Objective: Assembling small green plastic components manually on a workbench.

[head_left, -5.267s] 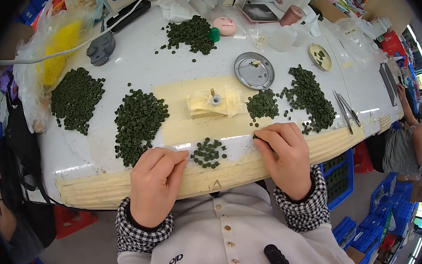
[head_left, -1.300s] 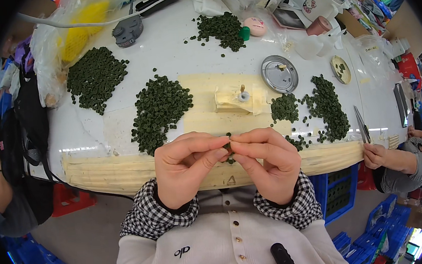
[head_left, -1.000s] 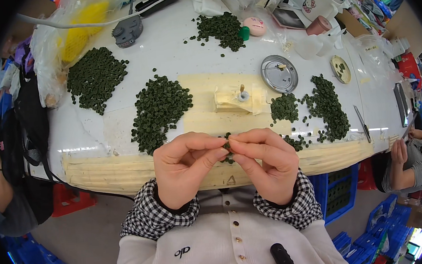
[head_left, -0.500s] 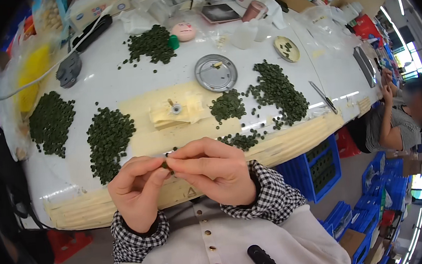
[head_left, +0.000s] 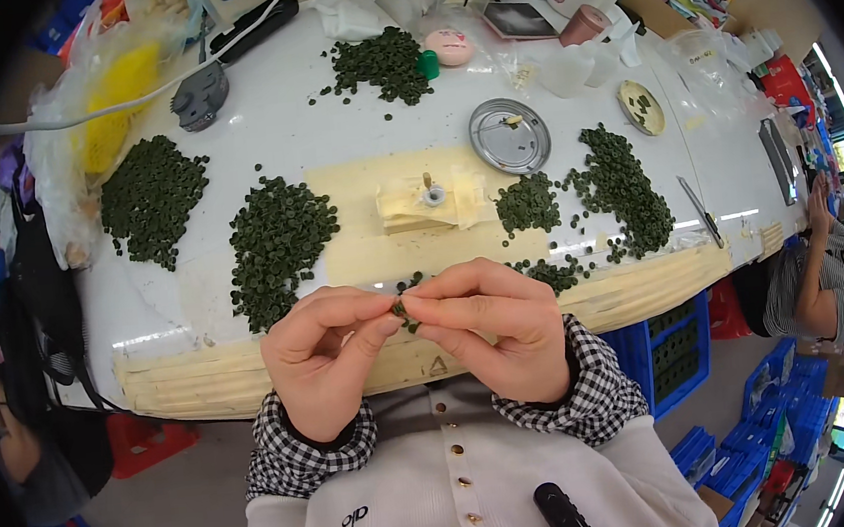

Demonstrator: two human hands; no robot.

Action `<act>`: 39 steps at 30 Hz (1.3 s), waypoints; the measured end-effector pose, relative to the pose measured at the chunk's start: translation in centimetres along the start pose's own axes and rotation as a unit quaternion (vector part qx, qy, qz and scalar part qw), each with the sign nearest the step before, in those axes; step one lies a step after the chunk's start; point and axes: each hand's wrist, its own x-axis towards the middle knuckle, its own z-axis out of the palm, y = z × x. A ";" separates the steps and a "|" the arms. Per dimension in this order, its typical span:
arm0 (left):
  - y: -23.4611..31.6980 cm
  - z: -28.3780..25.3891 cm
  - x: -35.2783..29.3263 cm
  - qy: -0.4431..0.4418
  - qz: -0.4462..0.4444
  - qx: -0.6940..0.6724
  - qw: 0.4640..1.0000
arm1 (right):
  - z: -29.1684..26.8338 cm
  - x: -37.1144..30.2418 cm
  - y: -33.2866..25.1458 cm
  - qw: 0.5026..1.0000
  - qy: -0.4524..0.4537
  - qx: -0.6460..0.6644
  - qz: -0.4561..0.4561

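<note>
Both hands meet above the table's near edge. A small dark green round piece [head_left: 402, 311] is pinched between the fingertips of my left hand [head_left: 326, 360] and my right hand [head_left: 496, 333]; fingers cover most of it. Beyond them stands a small block wrapped in yellowish tape [head_left: 415, 210], with a metal fitting [head_left: 433, 195] on top. Similar green pieces lie in heaps: one left of the block [head_left: 280, 244], another farther left [head_left: 151, 202], a small one right of it [head_left: 527, 204], and a longer one [head_left: 624, 191] beyond that.
A round metal dish [head_left: 509, 136] and a cream dish [head_left: 640, 107] sit toward the back. Tweezers or a similar slim tool [head_left: 701, 211] lie at right. A white cable [head_left: 166, 92] crosses the back left. Blue crates [head_left: 673, 352] stand below the table; a person [head_left: 812, 274] sits at right.
The whole scene has shifted right in the picture as my head turned left. My hands keep the same pinch on the green piece, with only slight finger movement.
</note>
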 end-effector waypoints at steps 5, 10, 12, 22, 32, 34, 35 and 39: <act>0.2 0.2 0.1 0.015 0.017 0.068 0.997 | 0.0 0.1 -0.1 1.000 -0.014 -0.017 0.022; 0.2 0.2 0.2 0.006 0.009 0.059 0.998 | -0.1 0.0 0.1 0.999 -0.019 -0.032 0.003; 0.2 0.2 0.2 0.004 0.006 0.051 0.999 | -0.2 0.0 0.0 0.999 -0.020 -0.040 0.002; 0.1 0.2 0.2 0.000 -0.012 0.002 1.000 | -0.2 -0.1 -0.1 0.999 -0.016 -0.042 0.010; 0.1 0.3 0.2 0.019 -0.032 -0.015 0.999 | -1.5 1.2 -0.9 0.994 0.015 -0.112 0.005; 0.3 0.2 0.4 0.030 -0.029 -0.014 0.999 | -2.8 2.9 -1.6 0.977 0.069 -0.199 -0.012; 0.4 0.1 0.5 0.034 -0.028 -0.015 0.999 | -3.3 3.8 -1.5 0.964 0.069 -0.256 -0.033; 1.0 0.7 1.3 0.051 -0.019 -0.032 0.998 | -3.7 6.5 -0.8 0.914 0.044 -0.393 -0.091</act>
